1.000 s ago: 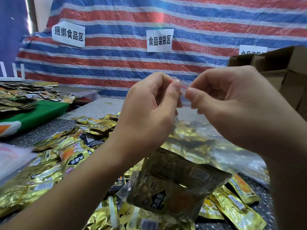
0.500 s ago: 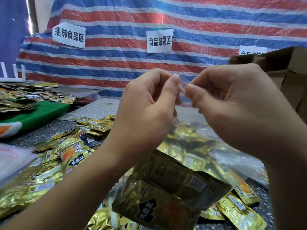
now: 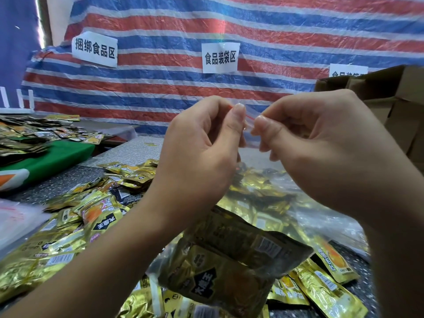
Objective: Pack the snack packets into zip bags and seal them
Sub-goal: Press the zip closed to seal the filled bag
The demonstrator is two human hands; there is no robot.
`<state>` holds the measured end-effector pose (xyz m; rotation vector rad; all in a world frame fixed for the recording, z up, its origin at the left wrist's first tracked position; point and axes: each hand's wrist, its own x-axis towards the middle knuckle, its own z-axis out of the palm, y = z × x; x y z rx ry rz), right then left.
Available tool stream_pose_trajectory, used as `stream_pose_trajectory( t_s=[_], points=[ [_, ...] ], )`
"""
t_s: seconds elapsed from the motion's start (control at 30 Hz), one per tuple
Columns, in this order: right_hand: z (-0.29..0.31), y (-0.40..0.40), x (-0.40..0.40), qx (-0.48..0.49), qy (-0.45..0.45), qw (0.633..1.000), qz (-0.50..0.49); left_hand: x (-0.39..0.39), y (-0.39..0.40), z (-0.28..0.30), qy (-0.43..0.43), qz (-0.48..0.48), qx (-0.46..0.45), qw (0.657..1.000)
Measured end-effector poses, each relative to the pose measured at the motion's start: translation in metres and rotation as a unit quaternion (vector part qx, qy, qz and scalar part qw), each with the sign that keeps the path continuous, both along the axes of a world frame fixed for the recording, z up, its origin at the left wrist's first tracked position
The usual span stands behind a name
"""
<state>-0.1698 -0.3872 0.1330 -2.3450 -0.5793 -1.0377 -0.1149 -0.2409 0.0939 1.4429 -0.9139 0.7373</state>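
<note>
White paper sign at ten o'clock on striped tarpaulin, "捆绑食品区", white paper sign at twelve o'clock, "食品装袋区", gold foil snack packet at eight o'clock, "大魔王"

Head view, single camera, worn on the person's head. Looks forward and slightly down across the speckled table toward the striped tarp hung at the far side. Wide-angle lens: the tarp's stripes bow and its edges lean. Very near to the work: the left hand and right hand fill the middle of the frame, raised close before the lens, forearms running out at the bottom corners. Near field: gold snack packets heaped on the table. Left far: green-covered surface. Right far: cardboard boxes, cut by the frame edge. No second view; nothing shared.
</note>
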Motion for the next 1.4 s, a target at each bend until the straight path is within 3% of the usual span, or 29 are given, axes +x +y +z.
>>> stream_pose_trajectory(
  t_s=[0.63, 1.1, 1.4],
  points=[
    [-0.005, 0.000, 0.006, 0.000, 0.008, 1.000, -0.008, 0.008, 0.006, 0.000, -0.054, 0.116, -0.023, 0.992],
    [-0.011, -0.011, 0.019, -0.055, 0.038, 0.993, -0.092, 0.035, 0.029, 0.007, 0.001, 0.195, -0.075, 0.978],
    [-0.009, -0.018, 0.020, -0.068, 0.028, 0.995, -0.072, 0.042, 0.040, 0.011, 0.007, 0.201, -0.100, 0.975]
  ],
)
